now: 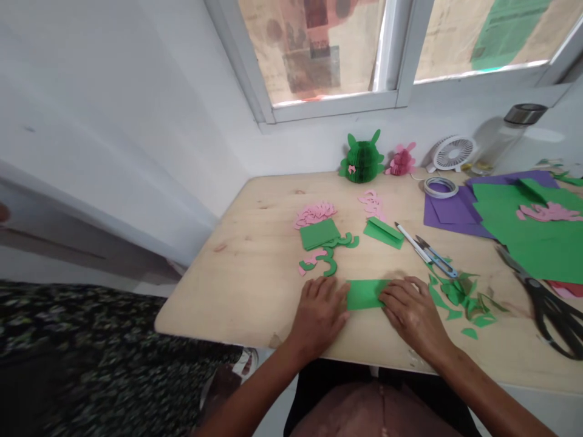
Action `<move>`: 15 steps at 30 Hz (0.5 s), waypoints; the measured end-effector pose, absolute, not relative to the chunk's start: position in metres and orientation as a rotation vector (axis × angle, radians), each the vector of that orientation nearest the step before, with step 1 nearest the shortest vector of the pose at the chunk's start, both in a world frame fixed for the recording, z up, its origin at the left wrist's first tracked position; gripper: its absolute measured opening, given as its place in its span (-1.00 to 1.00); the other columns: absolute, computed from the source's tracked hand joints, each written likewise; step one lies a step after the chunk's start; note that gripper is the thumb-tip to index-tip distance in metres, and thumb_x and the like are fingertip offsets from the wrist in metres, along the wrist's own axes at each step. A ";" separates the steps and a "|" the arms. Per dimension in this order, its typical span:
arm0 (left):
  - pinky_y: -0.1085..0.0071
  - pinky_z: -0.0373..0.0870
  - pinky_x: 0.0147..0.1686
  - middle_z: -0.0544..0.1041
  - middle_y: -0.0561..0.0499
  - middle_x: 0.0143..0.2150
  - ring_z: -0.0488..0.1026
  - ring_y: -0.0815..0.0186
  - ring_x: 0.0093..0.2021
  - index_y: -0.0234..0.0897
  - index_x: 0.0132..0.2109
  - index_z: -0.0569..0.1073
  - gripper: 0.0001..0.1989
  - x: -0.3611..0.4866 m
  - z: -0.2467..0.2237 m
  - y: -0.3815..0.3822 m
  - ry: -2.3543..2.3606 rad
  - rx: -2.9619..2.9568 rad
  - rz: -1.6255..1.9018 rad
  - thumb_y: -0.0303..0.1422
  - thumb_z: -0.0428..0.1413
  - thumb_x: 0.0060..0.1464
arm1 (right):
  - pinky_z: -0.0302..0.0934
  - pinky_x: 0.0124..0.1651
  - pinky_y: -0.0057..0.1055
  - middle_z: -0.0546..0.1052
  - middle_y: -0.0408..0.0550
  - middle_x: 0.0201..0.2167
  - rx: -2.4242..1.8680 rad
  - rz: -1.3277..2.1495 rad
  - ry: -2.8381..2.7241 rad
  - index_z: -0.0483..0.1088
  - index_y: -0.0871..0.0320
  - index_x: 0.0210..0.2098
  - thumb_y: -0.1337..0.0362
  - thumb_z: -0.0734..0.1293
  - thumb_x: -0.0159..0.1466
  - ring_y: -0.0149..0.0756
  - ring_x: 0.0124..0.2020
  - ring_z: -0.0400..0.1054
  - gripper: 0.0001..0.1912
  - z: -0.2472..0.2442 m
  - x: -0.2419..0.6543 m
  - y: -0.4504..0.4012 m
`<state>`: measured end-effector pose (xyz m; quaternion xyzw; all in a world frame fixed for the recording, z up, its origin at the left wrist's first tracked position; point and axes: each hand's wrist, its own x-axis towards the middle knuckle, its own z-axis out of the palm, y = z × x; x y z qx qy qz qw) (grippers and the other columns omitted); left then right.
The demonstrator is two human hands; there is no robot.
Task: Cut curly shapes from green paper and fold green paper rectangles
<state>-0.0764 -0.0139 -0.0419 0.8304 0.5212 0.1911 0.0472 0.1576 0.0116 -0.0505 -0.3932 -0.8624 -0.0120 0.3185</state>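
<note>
A green paper strip lies flat near the front edge of the table between my hands. My left hand grips its left end, palm down, fingers together. At the other end, the fingers of my right hand are bent over the paper. Both ends of the strip are partly hidden by my hands. Just beyond my left hand are curved green cutouts, a stack of green paper rectangles and a heap of pink cutouts. A folded green paper piece lies farther back.
Right of my right hand are green scraps, blue thread snips, a white pen and black-handled scissors. Behind stand a green paper figure, a pink one, a small fan and a glass bottle.
</note>
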 end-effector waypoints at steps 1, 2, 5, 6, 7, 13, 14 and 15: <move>-0.07 0.16 0.13 0.38 -0.17 0.17 0.27 -0.01 0.15 -0.15 0.18 0.34 -0.52 -0.084 -0.044 -0.014 1.612 2.556 0.510 -0.23 0.07 0.11 | 0.05 0.08 -0.11 0.60 -0.04 -0.30 -1.034 -0.036 -2.268 0.49 0.14 -0.29 0.38 0.25 0.33 -0.20 -0.17 0.41 -0.83 -0.051 0.159 0.012; -0.06 0.14 0.14 0.37 -0.16 0.18 0.26 -0.01 0.15 -0.13 0.19 0.33 -0.52 -0.090 -0.046 -0.012 1.628 2.579 0.459 -0.21 0.06 0.12 | 0.06 0.08 -0.11 0.60 -0.04 -0.29 -1.035 -0.043 -2.271 0.48 0.13 -0.29 0.38 0.24 0.33 -0.20 -0.17 0.42 -0.83 -0.052 0.159 0.012; -0.01 0.13 0.16 0.38 -0.16 0.17 0.23 0.00 0.17 -0.15 0.17 0.35 -0.55 -0.109 -0.050 -0.001 1.690 2.629 0.386 -0.19 0.03 0.15 | 0.06 0.07 -0.11 0.60 -0.03 -0.27 -1.027 -0.075 -2.297 0.48 0.12 -0.28 0.40 0.25 0.32 -0.20 -0.17 0.42 -0.83 -0.053 0.162 0.013; 0.00 0.13 0.16 0.38 -0.17 0.16 0.23 0.00 0.17 -0.16 0.15 0.37 -0.57 -0.115 -0.050 0.003 1.717 2.635 0.386 -0.20 0.03 0.16 | 0.07 0.07 -0.11 0.60 -0.03 -0.27 -1.025 -0.086 -2.304 0.49 0.12 -0.27 0.40 0.26 0.32 -0.19 -0.16 0.42 -0.84 -0.053 0.163 0.014; 0.01 0.14 0.16 0.37 -0.17 0.18 0.24 0.01 0.18 -0.17 0.13 0.39 -0.60 -0.121 -0.050 0.007 1.736 2.641 0.403 -0.22 0.02 0.16 | 0.07 0.06 -0.11 0.60 -0.03 -0.27 -1.026 -0.094 -2.306 0.49 0.11 -0.27 0.41 0.26 0.31 -0.19 -0.16 0.43 -0.84 -0.053 0.164 0.014; 0.15 0.32 0.03 0.52 -0.12 -0.06 0.40 0.13 -0.01 -0.22 -0.14 0.48 -0.79 -0.143 -0.049 0.011 1.808 2.482 0.728 -0.34 -0.02 0.18 | 0.10 0.01 -0.13 0.60 0.00 -0.27 -1.036 -0.120 -2.315 0.50 0.14 -0.28 0.42 0.28 0.29 -0.16 -0.18 0.42 -0.85 -0.052 0.164 0.015; 0.20 0.35 -0.03 0.54 -0.10 -0.14 0.43 0.16 -0.08 -0.22 -0.21 0.47 -0.81 -0.143 -0.050 0.008 1.840 2.422 0.781 -0.36 -0.04 0.19 | 0.11 0.01 -0.13 0.60 0.00 -0.27 -1.030 -0.128 -2.318 0.50 0.14 -0.28 0.42 0.28 0.29 -0.16 -0.18 0.42 -0.85 -0.052 0.164 0.015; 0.23 0.37 -0.08 0.53 -0.08 -0.21 0.45 0.19 -0.14 -0.22 -0.25 0.45 -0.82 -0.142 -0.051 0.006 1.883 2.367 0.821 -0.37 -0.05 0.19 | 0.11 0.00 -0.14 0.60 0.00 -0.27 -1.027 -0.135 -2.320 0.50 0.15 -0.28 0.42 0.28 0.29 -0.16 -0.19 0.42 -0.85 -0.052 0.164 0.016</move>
